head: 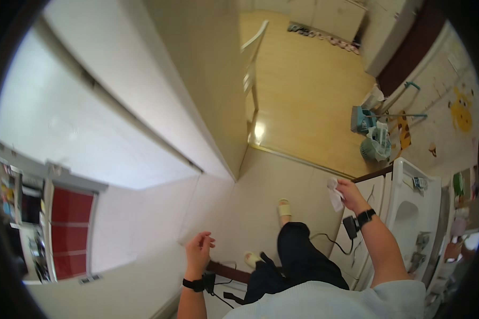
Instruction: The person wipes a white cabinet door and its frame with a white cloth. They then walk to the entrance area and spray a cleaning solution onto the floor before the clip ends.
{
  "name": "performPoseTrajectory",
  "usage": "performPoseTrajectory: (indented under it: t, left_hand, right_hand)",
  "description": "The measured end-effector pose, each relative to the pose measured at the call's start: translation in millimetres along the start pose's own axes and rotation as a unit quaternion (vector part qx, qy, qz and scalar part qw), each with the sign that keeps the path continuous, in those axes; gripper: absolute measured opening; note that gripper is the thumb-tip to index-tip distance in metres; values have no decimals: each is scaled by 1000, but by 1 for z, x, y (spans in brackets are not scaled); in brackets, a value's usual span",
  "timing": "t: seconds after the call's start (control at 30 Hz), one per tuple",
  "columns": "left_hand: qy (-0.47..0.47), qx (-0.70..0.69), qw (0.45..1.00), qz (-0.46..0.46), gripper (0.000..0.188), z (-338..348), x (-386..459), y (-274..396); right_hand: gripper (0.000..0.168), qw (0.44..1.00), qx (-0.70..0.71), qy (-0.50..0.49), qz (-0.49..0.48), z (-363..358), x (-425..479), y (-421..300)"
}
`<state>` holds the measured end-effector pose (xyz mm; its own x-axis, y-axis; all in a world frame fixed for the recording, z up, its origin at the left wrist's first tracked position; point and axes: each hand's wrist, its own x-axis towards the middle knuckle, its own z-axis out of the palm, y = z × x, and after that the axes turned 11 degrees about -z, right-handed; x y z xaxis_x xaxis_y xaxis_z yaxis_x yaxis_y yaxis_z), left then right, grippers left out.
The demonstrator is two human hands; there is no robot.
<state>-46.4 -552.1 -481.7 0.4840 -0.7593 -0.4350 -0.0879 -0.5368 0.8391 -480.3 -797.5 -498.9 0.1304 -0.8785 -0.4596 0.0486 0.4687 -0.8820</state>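
My right hand (pixel 347 192) is closed on a crumpled white tissue or cloth (pixel 335 196) that hangs from its fingers, out over the tiled floor beside the washbasin. Low at the centre left, my left hand (pixel 199 248) is raised above the pale floor with its fingers loosely bent and nothing in them. Each wrist bears a black strap (pixel 365 218) with a small black device and a cable. My feet, in pale yellow slippers (pixel 284 208), stand on the tiles.
A white washbasin (pixel 408 211) stands at the right. Beyond the floor threshold (pixel 303 159) are a teal dustpan (pixel 362 119), a lined waste basket (pixel 368 149) and a white chair (pixel 252 65). A white door (pixel 92 107) and wall edge fill the left; shoes (pixel 323 36) line a far cabinet.
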Motion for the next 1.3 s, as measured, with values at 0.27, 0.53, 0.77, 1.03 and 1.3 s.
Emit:
performPoseTrajectory:
  t: [0.27,0.53,0.77,1.03,1.3]
  left_hand:
    - [-237,197,947,92,29,193,75,179]
    - [-463,-53,870,157,58,450,166,423]
    - [-531,-122,836,64,36,573,270,561]
    - [-587,-116,801,8,26,723,446,668]
    - [-655,4,692,303,41,896,564,807]
  right_hand:
    - [24,982,155,57,-90,-115,34,-72]
    - [25,949,206,-168,-169,-132,169,-264]
    - [26,933,313,-97,-148,-185,293,-375]
    - [16,845,-211,95,-482,-261,501,-460]
    - [17,845,-153,179,-481,-351,642,-575]
